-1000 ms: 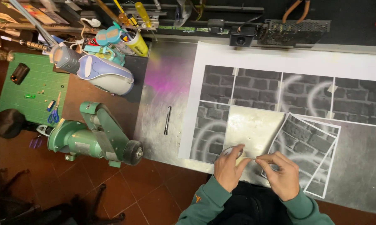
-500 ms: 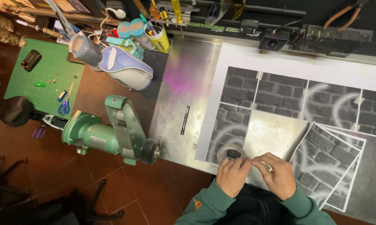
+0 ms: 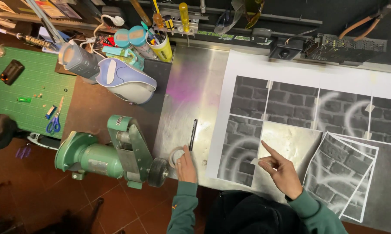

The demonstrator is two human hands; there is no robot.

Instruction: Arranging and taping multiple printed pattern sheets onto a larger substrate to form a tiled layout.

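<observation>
My left hand [image 3: 186, 165] rests at the near edge of the metal worktop [image 3: 195, 86], fingers curled on a roll of tape [image 3: 175, 157]. A black marker [image 3: 193, 134] lies just beyond it. My right hand [image 3: 283, 170] hovers over the bare gap [image 3: 293, 138] in a grid of taped-together grey brick-wall prints [image 3: 291, 102]. Its index finger points away from me, and a small pale piece of tape seems pinched at the thumb. Two loose brick prints [image 3: 339, 171] lie tilted to the right of that hand.
A green bench sander [image 3: 104, 154] stands left of the tape roll. Farther left lies a green cutting mat [image 3: 30, 93] with blue scissors [image 3: 53, 123]. A yellow cup of tools [image 3: 161, 47] and a white-and-blue appliance [image 3: 125, 81] sit at the back.
My hands were together over the prints' near edge. The left hand has moved left with the tape roll to the worktop's edge; the right hand has lifted, finger pointing. The view shifted left.
</observation>
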